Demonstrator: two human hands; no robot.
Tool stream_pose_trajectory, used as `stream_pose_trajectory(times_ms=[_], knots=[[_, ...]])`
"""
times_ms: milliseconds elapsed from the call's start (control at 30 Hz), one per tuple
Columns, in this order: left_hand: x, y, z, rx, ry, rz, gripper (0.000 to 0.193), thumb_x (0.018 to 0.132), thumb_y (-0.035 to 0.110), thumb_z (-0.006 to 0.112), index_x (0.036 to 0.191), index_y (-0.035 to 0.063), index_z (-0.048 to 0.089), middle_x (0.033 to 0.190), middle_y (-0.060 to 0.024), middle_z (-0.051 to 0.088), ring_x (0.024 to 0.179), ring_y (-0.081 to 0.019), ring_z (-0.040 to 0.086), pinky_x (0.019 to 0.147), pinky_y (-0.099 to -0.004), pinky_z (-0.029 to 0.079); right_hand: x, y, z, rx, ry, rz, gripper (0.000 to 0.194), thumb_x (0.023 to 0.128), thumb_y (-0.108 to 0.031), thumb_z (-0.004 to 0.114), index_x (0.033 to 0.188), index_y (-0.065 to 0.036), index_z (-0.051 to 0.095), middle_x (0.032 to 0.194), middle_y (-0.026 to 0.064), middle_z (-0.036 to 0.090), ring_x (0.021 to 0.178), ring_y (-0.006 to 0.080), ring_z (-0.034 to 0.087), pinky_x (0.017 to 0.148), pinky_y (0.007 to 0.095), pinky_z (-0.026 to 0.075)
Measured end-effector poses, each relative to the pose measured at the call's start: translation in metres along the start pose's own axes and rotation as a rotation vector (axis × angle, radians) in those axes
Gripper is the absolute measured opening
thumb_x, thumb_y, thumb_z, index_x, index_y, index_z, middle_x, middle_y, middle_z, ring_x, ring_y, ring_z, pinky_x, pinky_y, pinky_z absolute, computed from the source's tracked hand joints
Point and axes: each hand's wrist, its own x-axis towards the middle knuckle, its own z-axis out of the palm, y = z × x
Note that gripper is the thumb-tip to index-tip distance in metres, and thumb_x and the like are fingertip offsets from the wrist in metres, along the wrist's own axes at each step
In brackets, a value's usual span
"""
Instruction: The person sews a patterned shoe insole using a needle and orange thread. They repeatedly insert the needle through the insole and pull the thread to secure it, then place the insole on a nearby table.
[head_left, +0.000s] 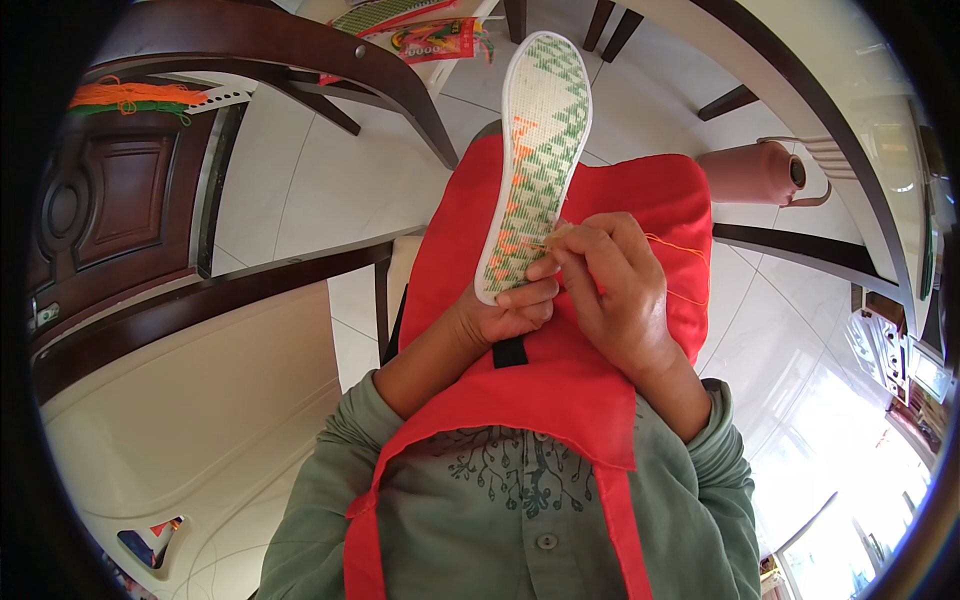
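A white shoe insole (536, 161) with green and orange stitching stands toe-up above my lap. My left hand (525, 309) grips its heel end, fingers around the right edge. At the insole's right edge, near the heel, my right hand (611, 277) has thumb and forefinger pinched together, close to my left fingertips. Orange thread (679, 247) runs from behind my right hand across the red apron (457, 217). The fingers hide whatever they pinch; a needle cannot be made out.
Orange yarn (127, 94) and green yarn (139, 107) lie at the upper left by a curved wooden chair part (247, 37). A pink bottle (750, 172) is at the right, beside a pale table (840, 45) with a dark edge. A red packet (439, 41) lies at the top.
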Motion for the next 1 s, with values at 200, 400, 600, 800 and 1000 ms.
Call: stream_pose_trajectory(times_ms=[200, 400, 600, 800, 1000], knots=[[0.001, -0.001, 0.013, 0.01, 0.139, 0.007, 0.025, 0.095, 0.028, 0.038, 0.091, 0.0049, 0.047, 0.071, -0.0003, 0.048, 0.036, -0.0071, 0.043, 0.038, -0.0214, 0.023, 0.0, 0.003, 0.002, 0.004, 0.019, 0.003, 0.019, 0.072, 0.006, 0.062, 0.089, 0.0, 0.06, 0.08, 0.0103, 0.052, 0.071, 0.0246, 0.056, 0.06, 0.0321, 0.047], [0.001, -0.001, 0.012, 0.005, 0.144, 0.0, 0.024, 0.095, 0.028, 0.038, 0.092, 0.0051, 0.047, 0.07, -0.0006, 0.048, 0.036, -0.0074, 0.044, 0.038, -0.0218, 0.023, -0.001, 0.006, 0.001, 0.017, 0.021, 0.015, 0.019, 0.072, 0.005, 0.063, 0.09, -0.001, 0.06, 0.079, 0.0104, 0.052, 0.07, 0.0244, 0.055, 0.06, 0.0321, 0.047], [0.001, -0.001, 0.014, 0.001, 0.184, 0.02, 0.024, 0.095, 0.027, 0.039, 0.092, 0.0047, 0.047, 0.071, -0.0014, 0.048, 0.037, -0.0076, 0.045, 0.039, -0.0224, 0.025, 0.0, 0.002, 0.0, -0.02, 0.008, 0.008, 0.019, 0.072, 0.004, 0.063, 0.09, -0.001, 0.06, 0.078, 0.0105, 0.051, 0.069, 0.0248, 0.055, 0.06, 0.0323, 0.047], [0.002, -0.001, 0.014, 0.011, 0.163, 0.022, 0.023, 0.094, 0.026, 0.04, 0.09, 0.0043, 0.047, 0.07, -0.0019, 0.048, 0.037, -0.0082, 0.045, 0.038, -0.0221, 0.026, 0.001, 0.004, -0.001, -0.054, 0.001, -0.028, 0.016, 0.074, 0.008, 0.061, 0.087, -0.001, 0.06, 0.083, 0.01, 0.053, 0.07, 0.0208, 0.057, 0.059, 0.0285, 0.048], [0.001, 0.0, 0.005, 0.063, 0.05, 0.023, 0.029, 0.095, 0.025, 0.039, 0.113, 0.0041, 0.047, 0.079, -0.0039, 0.05, 0.042, -0.0073, 0.043, 0.038, -0.0197, 0.027, 0.002, 0.001, -0.001, -0.068, -0.006, -0.009, 0.016, 0.074, 0.007, 0.062, 0.087, -0.001, 0.06, 0.083, 0.0099, 0.053, 0.069, 0.0212, 0.057, 0.058, 0.0289, 0.047]])
